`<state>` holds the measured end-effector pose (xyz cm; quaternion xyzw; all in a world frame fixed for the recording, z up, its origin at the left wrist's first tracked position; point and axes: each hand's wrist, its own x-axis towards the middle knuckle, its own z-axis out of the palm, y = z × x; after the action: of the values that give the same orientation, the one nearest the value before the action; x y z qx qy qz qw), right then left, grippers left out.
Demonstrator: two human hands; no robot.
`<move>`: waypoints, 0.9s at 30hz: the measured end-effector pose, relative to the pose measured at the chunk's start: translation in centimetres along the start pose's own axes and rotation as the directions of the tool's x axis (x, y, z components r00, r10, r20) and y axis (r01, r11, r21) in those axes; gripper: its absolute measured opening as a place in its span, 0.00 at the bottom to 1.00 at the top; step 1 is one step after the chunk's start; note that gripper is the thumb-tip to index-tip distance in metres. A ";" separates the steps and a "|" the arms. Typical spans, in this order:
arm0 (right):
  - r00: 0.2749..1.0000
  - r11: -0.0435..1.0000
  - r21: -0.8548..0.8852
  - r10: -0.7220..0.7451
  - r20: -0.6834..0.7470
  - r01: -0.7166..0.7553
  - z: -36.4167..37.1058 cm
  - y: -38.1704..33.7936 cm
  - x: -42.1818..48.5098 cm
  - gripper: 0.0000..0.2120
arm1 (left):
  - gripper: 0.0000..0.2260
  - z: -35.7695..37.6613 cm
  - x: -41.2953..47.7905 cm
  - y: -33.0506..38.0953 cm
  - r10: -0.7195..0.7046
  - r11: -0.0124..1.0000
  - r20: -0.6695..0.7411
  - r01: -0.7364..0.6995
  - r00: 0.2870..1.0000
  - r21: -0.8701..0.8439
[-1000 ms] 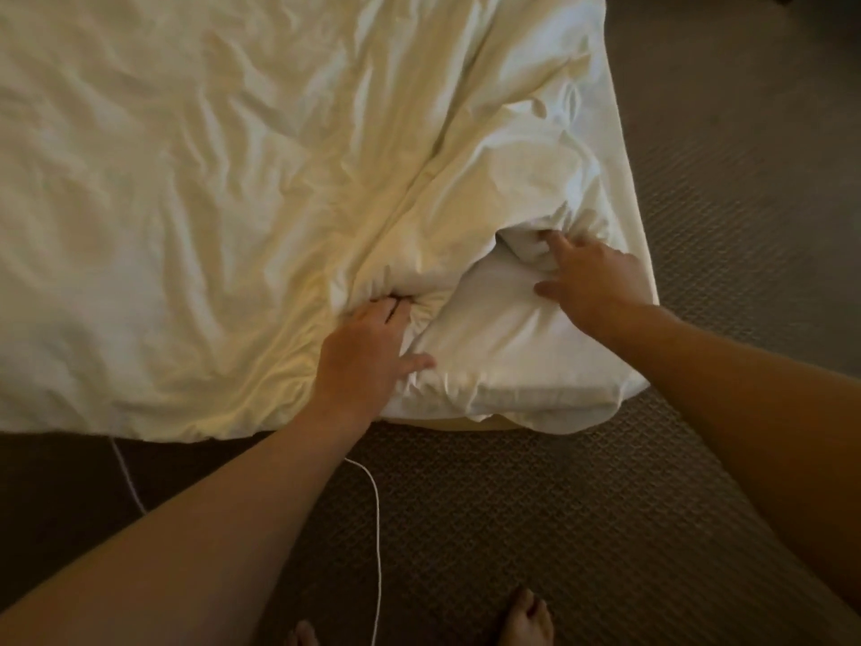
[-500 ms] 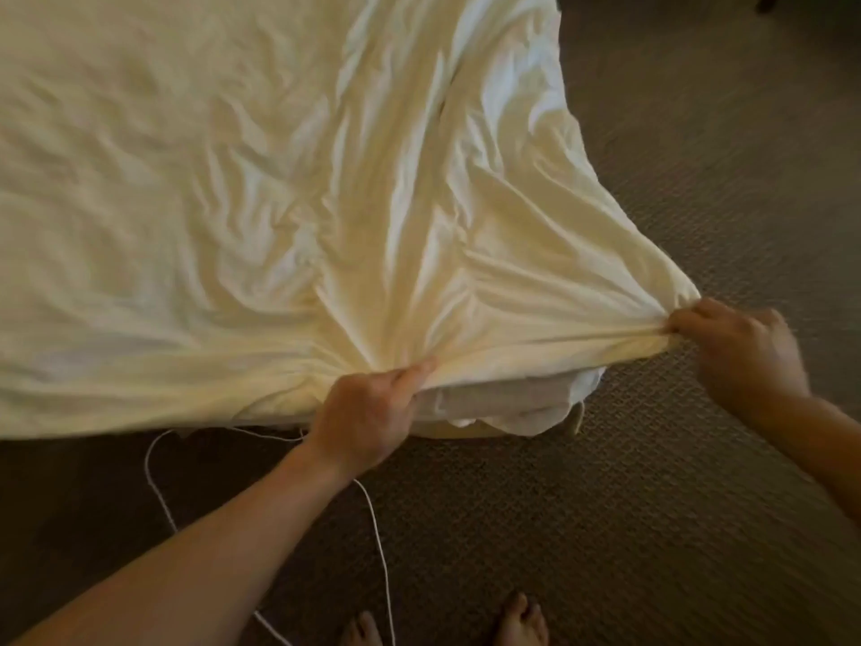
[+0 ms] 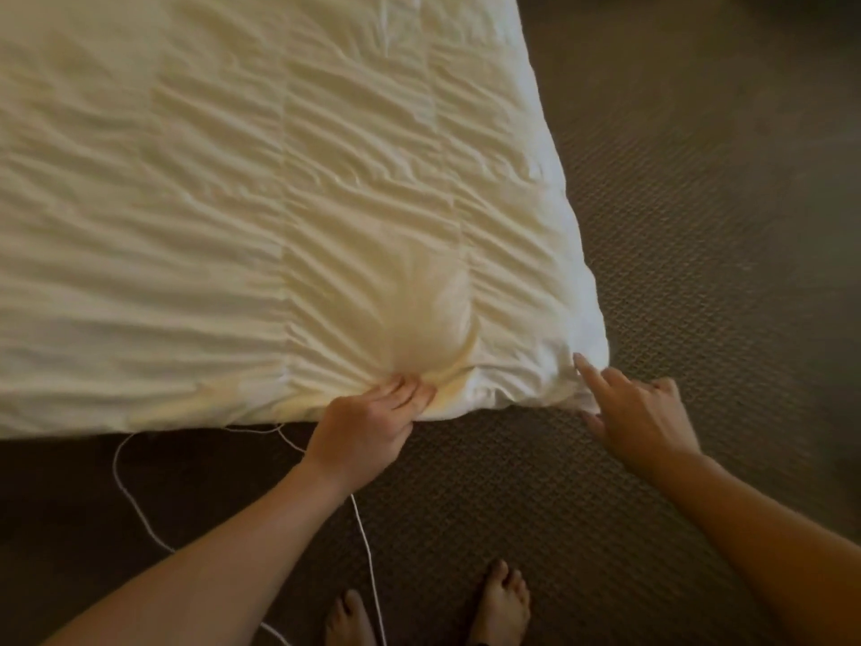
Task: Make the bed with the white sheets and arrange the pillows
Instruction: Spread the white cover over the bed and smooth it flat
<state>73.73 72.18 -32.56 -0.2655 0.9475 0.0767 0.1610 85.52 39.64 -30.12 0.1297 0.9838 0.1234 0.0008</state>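
The left hand (image 3: 368,426) grips a bunch of the white sheet (image 3: 233,202) at its near edge, fingers curled into the fabric, and creases fan out from that grip across the cloth beyond it. The sheet lies spread wide ahead of both hands, rippled with long wrinkles, and its corner sits just in front of the right hand (image 3: 638,412). That hand is loose: its index finger points straight out and touches the corner, the other fingers lightly curled and holding nothing. Brown carpet (image 3: 675,226) lies under and beyond the right hand. A thin white cord (image 3: 363,543) trails over the carpet beneath the left forearm, and two bare feet (image 3: 501,603) stand nearer than both hands.
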 end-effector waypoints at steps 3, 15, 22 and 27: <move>0.981 0.990 0.144 0.030 -0.191 -0.002 1.5 -1.4 0.7 0.27 | 0.20 1.3 -0.4 0.7 -0.053 0.999 -0.009 0.053 0.999 -0.003; 0.962 0.931 0.255 0.230 0.146 -0.261 -1.4 -2.7 -0.6 0.06 | 0.20 1.8 -0.6 0.8 -0.004 0.995 0.159 -0.012 0.987 0.099; 0.869 0.766 0.636 0.370 -0.328 -0.086 -6.8 -7.1 4.1 0.22 | 0.30 -2.4 5.5 -1.4 -0.076 0.996 -0.319 0.084 0.945 0.011; 0.980 0.936 0.352 0.068 -0.189 0.003 -3.2 -10.3 7.4 0.35 | 0.55 2.7 6.6 -2.5 -0.348 0.938 0.063 0.346 0.936 0.034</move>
<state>72.36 59.23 -32.77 -0.2229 0.9615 -0.1177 0.1091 78.57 39.61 -33.13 -0.0417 0.9920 0.1056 0.0544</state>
